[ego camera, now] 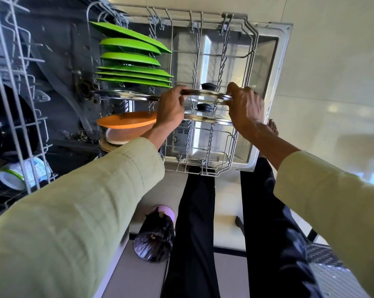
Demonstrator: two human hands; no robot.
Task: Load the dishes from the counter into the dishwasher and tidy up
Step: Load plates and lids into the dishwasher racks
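— What do we see around us?

— We stand on a pale, glossy tiled floor (pixel 332 72), looking straight down. The dishwasher door (pixel 274 87) lies open beneath the pulled-out lower rack (pixel 203 18), and a bin lined with a black bag (pixel 156 239) sits beside our legs.

— And what is in the racks?

— In the lower rack a row of green plates (pixel 132 59) stands on edge along the left side. Nearer to us on that side lie an orange plate (pixel 128 121) and a paler one under it. The upper rack (pixel 20 82), at far left, holds a dark pan (pixel 1 117) and mugs (pixel 20 173).

— Where are our hands?

— Both are on a glass lid (pixel 205 93) with a black knob, held on edge over the rack's tines. Our left hand (pixel 171 108) curls round its left rim; our right hand (pixel 244 106) pinches the right rim. A second glass lid (pixel 207 116) stands just in front of it, nearer to us, and a larger steel-rimmed lid (pixel 123 94) lies to the left.
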